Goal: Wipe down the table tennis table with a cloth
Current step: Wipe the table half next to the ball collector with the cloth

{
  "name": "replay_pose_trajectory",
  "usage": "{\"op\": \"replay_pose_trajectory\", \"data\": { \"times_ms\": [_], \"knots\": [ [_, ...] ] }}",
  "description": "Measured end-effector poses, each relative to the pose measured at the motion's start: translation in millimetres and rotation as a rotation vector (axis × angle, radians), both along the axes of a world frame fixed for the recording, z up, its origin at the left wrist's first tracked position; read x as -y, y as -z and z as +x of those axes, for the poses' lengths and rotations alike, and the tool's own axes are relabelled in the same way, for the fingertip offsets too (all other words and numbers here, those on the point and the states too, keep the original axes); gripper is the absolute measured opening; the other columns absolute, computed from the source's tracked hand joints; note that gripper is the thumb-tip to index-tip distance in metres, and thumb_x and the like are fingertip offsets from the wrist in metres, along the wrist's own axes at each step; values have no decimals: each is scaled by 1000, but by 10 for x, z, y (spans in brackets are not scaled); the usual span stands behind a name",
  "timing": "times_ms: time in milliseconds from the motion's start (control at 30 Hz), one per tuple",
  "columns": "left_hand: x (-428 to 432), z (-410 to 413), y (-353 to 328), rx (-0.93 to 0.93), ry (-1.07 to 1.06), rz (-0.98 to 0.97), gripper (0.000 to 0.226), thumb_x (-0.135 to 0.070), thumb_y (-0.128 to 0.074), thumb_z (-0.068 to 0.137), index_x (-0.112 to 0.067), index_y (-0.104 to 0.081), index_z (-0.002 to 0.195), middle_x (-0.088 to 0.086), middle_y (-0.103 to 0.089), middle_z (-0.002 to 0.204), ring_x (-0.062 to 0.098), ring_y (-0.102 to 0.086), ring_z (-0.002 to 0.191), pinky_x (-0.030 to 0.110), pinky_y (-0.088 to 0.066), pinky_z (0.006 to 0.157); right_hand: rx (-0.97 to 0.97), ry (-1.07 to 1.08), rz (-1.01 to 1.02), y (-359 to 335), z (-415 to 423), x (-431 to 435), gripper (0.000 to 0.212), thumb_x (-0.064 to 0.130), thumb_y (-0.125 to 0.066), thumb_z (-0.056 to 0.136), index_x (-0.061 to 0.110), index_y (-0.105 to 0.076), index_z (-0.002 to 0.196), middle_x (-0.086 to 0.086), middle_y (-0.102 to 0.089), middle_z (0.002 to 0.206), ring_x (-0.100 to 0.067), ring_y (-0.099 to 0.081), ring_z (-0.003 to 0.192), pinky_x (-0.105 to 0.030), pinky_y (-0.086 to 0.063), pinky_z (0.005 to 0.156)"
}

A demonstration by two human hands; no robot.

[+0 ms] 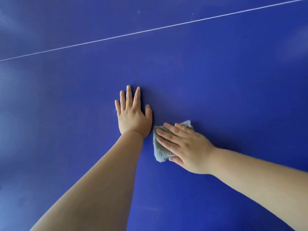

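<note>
The blue table tennis table fills the whole view. A small pale grey-green cloth lies bunched on it near the middle. My right hand lies flat on top of the cloth with straight fingers pointing left, pressing it onto the surface; a cloth corner sticks out beyond the fingers. My left hand rests palm down on the bare table just left of the cloth, fingers spread and straight, holding nothing. Its wrist nearly touches the cloth's left edge.
A thin white line runs across the table's far part, rising from left to right. A few tiny pale specks show beyond the line.
</note>
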State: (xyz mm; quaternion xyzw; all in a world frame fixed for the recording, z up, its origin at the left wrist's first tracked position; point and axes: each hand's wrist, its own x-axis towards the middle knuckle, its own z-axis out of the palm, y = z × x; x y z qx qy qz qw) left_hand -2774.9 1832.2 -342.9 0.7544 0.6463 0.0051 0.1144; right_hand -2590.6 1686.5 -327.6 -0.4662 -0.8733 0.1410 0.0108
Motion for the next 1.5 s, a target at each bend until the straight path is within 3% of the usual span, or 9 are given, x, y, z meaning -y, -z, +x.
{"op": "replay_pose_trajectory", "data": {
  "times_ms": [67, 300, 467, 533, 800, 1033, 1133, 1333, 1500],
  "knots": [
    [-1, -1, -9, -3, -2, 2, 72, -50, -29, 95, -31, -20, 164, -3, -7, 174, 23, 0, 160, 46, 0, 129, -6, 64, 19, -1, 133, -43, 69, 42, -49, 103, 12, -28, 161, -5, -18, 170, -31, -17, 157, -50, -21, 126],
    [17, 8, -2, -13, -6, 5, 71, -50, -28, 96, -32, -19, 164, -4, -5, 174, 21, 2, 160, 44, 0, 130, 56, 834, -20, -42, 748, -1591, 69, 40, -43, 105, 6, -19, 161, -15, -14, 170, -43, -13, 154, -56, -15, 124],
    [10, 11, -18, 11, -9, 7, 72, -48, -29, 94, -31, -22, 163, -3, -7, 174, 22, 0, 160, 45, 0, 129, -31, 106, 62, 53, 273, -930, 65, 42, -53, 101, 19, -35, 159, -3, -25, 169, -33, -20, 156, -51, -18, 126],
    [10, 14, -28, 13, -11, 15, 71, -48, -30, 94, -31, -23, 163, -3, -7, 174, 22, 0, 160, 45, 0, 129, -60, 5, 44, 71, 293, -585, 61, 40, -53, 102, 22, -38, 158, 0, -26, 169, -28, -20, 156, -48, -21, 126],
    [18, 35, -49, -5, -12, 7, 72, -50, -27, 94, -31, -21, 164, -4, -6, 174, 22, 1, 160, 43, 1, 129, 1, 665, -1, 5, 960, -2055, 69, 43, -41, 106, 10, -18, 162, -10, -13, 171, -40, -12, 155, -55, -16, 125],
    [-2, 17, -38, 29, -15, 14, 73, -43, -31, 92, -30, -25, 163, -2, -8, 174, 23, -1, 160, 45, -1, 130, -108, -21, 37, 69, 218, -828, 63, 40, -51, 100, 19, -38, 158, 1, -27, 168, -28, -22, 156, -48, -20, 126],
    [-4, 27, -40, 25, -18, 19, 71, -42, -32, 93, -29, -26, 163, -1, -11, 173, 24, -3, 160, 45, -1, 130, -91, 30, 27, 91, 490, -1041, 62, 35, -51, 102, 18, -35, 159, 0, -24, 169, -28, -20, 157, -48, -20, 127],
    [5, 44, -67, 7, -16, -2, 70, -44, -30, 94, -30, -25, 163, -3, -9, 174, 23, -1, 160, 43, 1, 130, 35, 544, 21, -8, 712, -2307, 70, 48, -42, 104, 12, -23, 161, -10, -13, 171, -40, -11, 155, -55, -12, 124],
    [-3, 9, -26, 19, -7, 14, 72, -44, -33, 93, -29, -26, 163, -2, -10, 174, 24, -2, 160, 45, -2, 130, -121, 4, 14, 25, 428, -1330, 56, 41, -55, 102, 25, -46, 154, 1, -31, 166, -30, -23, 155, -49, -19, 127]
  ]
}}
